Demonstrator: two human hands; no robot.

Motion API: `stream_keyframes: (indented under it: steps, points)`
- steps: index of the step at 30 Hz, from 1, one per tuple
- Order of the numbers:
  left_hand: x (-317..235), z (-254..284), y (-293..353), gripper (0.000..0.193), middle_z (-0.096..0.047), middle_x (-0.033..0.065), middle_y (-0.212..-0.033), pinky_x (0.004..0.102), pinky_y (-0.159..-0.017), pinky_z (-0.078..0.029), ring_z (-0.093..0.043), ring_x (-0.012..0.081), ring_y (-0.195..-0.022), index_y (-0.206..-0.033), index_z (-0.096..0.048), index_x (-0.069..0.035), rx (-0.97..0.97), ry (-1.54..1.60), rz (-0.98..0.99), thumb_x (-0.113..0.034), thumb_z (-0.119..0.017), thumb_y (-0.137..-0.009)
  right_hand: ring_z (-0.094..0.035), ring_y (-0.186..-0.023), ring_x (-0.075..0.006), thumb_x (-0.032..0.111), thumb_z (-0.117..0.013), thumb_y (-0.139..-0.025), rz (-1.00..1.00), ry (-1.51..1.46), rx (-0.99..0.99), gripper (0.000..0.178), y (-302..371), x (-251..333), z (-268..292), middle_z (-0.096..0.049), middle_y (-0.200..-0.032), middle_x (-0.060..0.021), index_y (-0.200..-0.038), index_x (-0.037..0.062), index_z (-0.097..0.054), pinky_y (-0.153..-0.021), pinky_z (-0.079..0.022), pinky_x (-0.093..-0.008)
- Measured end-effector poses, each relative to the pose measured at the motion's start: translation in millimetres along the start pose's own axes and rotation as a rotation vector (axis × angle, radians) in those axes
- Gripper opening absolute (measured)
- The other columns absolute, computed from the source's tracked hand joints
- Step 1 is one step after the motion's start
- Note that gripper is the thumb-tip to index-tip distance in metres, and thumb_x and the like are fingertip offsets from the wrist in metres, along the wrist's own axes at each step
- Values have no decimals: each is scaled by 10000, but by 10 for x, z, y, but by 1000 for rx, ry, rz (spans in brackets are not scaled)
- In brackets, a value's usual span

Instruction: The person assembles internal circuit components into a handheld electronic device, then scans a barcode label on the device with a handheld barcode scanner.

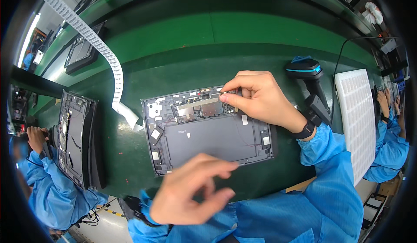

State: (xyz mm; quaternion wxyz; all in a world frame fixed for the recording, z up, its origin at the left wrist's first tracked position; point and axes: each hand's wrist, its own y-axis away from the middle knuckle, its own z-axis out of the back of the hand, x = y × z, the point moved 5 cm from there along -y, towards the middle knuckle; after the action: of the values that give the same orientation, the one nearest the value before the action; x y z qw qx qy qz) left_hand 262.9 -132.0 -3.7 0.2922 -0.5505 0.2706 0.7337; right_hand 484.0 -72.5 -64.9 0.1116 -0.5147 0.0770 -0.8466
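An opened tablet housing (204,141), dark grey, lies on the green bench in front of me. Along its far side runs a circuit board (208,108) with metal shields. Thumb and forefinger of my right hand (256,97) are pinched together over the board's far right part. Whatever small piece sits between those fingertips is too small to make out. My left hand (191,193) hovers before the housing's near edge, thumb and fingers apart, holding nothing. Small speakers (265,139) with thin wires sit at the housing's sides.
A curling strip of white labels (102,47) hangs down to the housing's left. Stacked open housings (76,138) stand at the left. On the right are a handheld barcode scanner (310,80) and a white gridded tray (356,121). Other people's hands (384,101) work at both sides.
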Motion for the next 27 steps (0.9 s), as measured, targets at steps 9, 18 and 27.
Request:
stream_keyframes:
  steps: [9, 18, 27]
  points:
    - [409, 649, -696, 268, -689, 87, -954, 386, -815, -464, -615, 295, -887, -1079, -736, -20, -349, -716, -353, -33, -805, -820, -439, -533, -46, 65, -810, -892, 10, -34, -27, 105, 19, -16, -11, -638, -745, -25, -958, -9, -777, -500, -332, -257]
    - [560, 689, -748, 281, -694, 63, -903, 359, -791, -399, -591, 250, -846, -1063, -761, -50, -290, -568, -354, -57, -841, -793, -476, -526, -82, 63, -805, -874, -40, -63, -12, 113, 23, -25, 46, -686, -761, -79, -940, -20, -767, -507, -377, -283]
    - [546, 630, -752, 278, -710, 89, -939, 371, -830, -420, -604, 269, -876, -1048, -747, -18, -259, -631, -337, -11, -821, -779, -445, -524, -33, 23, -822, -868, 30, 8, -19, 92, 70, -32, 37, -656, -749, -14, -938, -10, -772, -487, -328, -243]
